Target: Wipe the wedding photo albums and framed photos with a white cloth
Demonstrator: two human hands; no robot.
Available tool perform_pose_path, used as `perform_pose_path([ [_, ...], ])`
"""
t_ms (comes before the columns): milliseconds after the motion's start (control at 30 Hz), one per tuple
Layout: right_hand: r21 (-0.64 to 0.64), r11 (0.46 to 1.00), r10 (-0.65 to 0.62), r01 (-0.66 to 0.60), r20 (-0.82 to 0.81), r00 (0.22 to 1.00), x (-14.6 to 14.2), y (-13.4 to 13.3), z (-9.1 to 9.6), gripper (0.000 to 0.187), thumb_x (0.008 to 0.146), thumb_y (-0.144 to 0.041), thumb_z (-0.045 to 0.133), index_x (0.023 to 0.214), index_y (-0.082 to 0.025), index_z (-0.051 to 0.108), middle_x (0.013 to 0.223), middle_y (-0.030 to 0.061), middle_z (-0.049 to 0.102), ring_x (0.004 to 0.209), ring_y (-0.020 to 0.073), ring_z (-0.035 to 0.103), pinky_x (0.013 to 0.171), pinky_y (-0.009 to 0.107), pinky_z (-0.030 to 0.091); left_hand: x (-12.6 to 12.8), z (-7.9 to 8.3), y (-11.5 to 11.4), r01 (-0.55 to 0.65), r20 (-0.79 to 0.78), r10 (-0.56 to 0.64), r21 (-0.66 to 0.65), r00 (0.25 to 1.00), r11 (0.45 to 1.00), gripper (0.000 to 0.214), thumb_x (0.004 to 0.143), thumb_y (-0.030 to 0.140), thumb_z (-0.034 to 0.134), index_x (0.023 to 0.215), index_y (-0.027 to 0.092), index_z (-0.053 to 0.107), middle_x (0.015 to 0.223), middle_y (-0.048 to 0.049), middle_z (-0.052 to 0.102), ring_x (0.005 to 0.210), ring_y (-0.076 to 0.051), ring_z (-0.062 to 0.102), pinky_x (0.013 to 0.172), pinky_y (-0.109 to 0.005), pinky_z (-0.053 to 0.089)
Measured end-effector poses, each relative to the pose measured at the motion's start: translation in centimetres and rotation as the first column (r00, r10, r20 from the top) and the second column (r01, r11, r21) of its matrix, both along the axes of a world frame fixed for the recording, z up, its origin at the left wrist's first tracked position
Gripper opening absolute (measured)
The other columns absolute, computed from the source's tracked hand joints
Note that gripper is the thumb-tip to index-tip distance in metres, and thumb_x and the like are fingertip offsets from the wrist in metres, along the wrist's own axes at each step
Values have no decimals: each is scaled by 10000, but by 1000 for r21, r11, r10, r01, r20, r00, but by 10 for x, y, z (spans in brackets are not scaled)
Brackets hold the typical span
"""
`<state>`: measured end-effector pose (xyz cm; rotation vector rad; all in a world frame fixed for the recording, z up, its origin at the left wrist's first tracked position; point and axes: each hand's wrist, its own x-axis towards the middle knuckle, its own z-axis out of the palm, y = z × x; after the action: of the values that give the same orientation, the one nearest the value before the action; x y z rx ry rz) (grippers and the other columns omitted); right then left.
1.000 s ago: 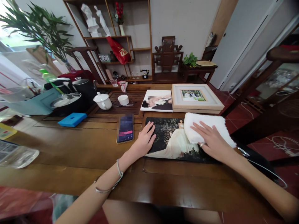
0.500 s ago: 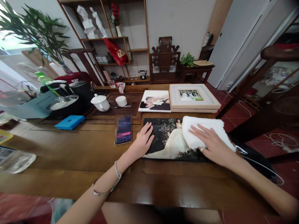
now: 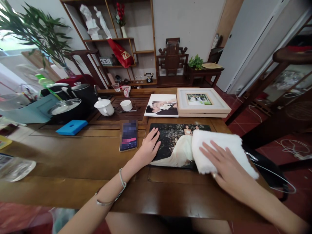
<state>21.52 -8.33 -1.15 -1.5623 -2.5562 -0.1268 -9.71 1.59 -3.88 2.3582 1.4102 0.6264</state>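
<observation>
Photo panel: and here the photo panel (image 3: 174, 151) is lying flat on the wooden table (image 3: 85, 165), right of the middle, its long axis running left to right along the table's near edge.
White cloth: the white cloth (image 3: 235, 143) is covering the panel's near right corner and spilling past it onto the table, towards the right end.
Right hand: the right hand (image 3: 227, 164) is lying open on the cloth, fingers spread, pressing rather than gripping, it seems.
Left hand: at the other end, the left hand (image 3: 149, 148) is resting open, palm down, across the panel's left edge.
Panel to hands: this is the relation that's counting! The uncovered stretch is lying between the two hands, leftward of the right hand; the left hand is already touching it, while the cloth is coming between right hand and panel.
Phone: just left of the panel, the phone (image 3: 128, 136) is lying face up.
Far edge: a canvas picture (image 3: 162, 105) and a framed picture (image 3: 204, 100) are sitting side by side towards the table's far right corner.
</observation>
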Motion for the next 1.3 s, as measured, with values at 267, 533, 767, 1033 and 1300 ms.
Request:
perform_pose_path([
  [267,-98,980,175,-171,31,984,-22,-21,14,883,647,-50,419,1507,-230,326,1570,8,300,1455,295,208,1085,630,334,-1,0,0,4,-5,-4,-3,1000,1000,462,986,283,357,1417,130,420,1561,-163,316,1479,-276,217,1175,-520,251],
  [533,-96,993,-64,63,-12,998,-31,109,9,668,802,-160,432,1469,-160,397,1565,80,313,1442,336,226,1113,661,204,-1,2,-1,10,-28,-10,0,1000,1000,460,992,295,355,1423,144,414,1567,-159,308,1474,-285,231,1167,-534,257],
  [767,-45,999,2,1,62,998,-63,28,7,726,745,-121,475,1465,-93,388,1566,132,297,1434,403,198,1084,701,222,-2,-1,0,14,-7,-14,11,1000,1000,462,991,290,353,1425,143,407,1565,-164,309,1474,-285,232,1166,-541,257],
  [1033,-92,981,169,-170,-14,986,-63,-3,10,808,701,-120,500,1493,-184,354,1574,65,304,1453,331,187,1129,639,203,-1,-1,0,8,-4,-8,11,1000,1000,458,989,291,352,1416,141,419,1558,-161,321,1478,-277,219,1169,-526,257],
  [1300,-73,995,-66,71,71,995,-68,98,14,641,826,-151,448,1461,-87,392,1554,152,325,1422,413,226,1070,702,241,0,3,0,16,-20,-16,-8,1000,1000,470,985,291,351,1414,109,414,1564,-187,299,1479,-289,213,1163,-533,268],
])
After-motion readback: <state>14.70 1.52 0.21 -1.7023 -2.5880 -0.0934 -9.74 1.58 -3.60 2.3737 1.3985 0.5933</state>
